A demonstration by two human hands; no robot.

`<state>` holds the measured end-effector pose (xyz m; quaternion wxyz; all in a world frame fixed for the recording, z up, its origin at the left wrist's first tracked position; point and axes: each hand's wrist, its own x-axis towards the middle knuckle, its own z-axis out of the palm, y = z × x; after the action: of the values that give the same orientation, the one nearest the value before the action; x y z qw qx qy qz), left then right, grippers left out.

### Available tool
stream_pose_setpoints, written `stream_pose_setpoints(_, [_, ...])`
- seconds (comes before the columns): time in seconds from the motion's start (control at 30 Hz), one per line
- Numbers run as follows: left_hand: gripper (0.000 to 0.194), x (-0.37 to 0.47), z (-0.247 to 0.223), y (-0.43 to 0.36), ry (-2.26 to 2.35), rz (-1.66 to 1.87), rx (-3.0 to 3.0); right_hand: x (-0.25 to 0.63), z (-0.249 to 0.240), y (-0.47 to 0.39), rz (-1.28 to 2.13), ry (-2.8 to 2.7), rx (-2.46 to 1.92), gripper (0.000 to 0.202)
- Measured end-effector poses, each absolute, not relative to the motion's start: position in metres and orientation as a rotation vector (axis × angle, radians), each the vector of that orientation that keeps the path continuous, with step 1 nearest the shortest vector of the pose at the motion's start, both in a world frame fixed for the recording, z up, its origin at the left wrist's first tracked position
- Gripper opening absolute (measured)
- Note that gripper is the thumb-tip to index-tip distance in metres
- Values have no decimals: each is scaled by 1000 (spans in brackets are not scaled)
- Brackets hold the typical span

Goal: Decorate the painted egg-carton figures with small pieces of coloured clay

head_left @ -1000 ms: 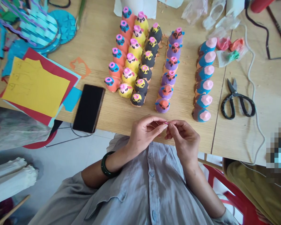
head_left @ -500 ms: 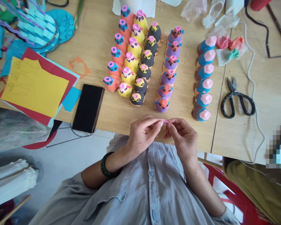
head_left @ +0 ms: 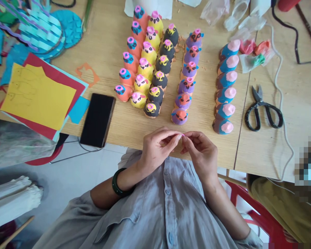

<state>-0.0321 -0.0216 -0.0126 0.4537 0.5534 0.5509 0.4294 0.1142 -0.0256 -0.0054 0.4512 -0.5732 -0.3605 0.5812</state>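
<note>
Yellow sheet [head_left: 41, 93] on red and pale-blue sheets at worktop [head_left: 202, 131] edge; black phone [head_left: 97, 119] just beside. Left hand [head_left: 159, 145] and right hand [head_left: 200, 152] — fingertips nearly meeting, pinching tiny pink piece [head_left: 182, 135] between them at worktop's near edge. Beyond hands, painted figures [head_left: 159, 79] in rows. Farther right, pink-topped blue mounds [head_left: 225, 92], then black-handled scissors [head_left: 261, 109] — blades slightly apart.

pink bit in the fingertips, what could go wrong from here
The pink piece is tiny and pinched between the fingertips of the left hand and right hand, so it could get squashed or slip down near the table edge.

The nearest purple figure sits just beyond the fingers and might get bumped.

The phone lies right by the edge, so a stray left elbow could perhaps knock it off.
</note>
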Motion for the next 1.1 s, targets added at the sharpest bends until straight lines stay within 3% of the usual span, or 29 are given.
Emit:
stream_pose_setpoints(0.63, [24, -31, -14, -21, 1345, 1040, 1260, 115, -6, -25, 1444, -896, -1439, 27])
stream_pose_setpoints(0.83, [34, -36, -8, -16, 1282, 912, 945, 115, -5, -22, 1450, -893, -1441, 25])
stream_pose_setpoints(1.1, [29, -37, -7, -10, 1243, 847, 895, 115, -5, -21, 1447, -942, -1442, 26])
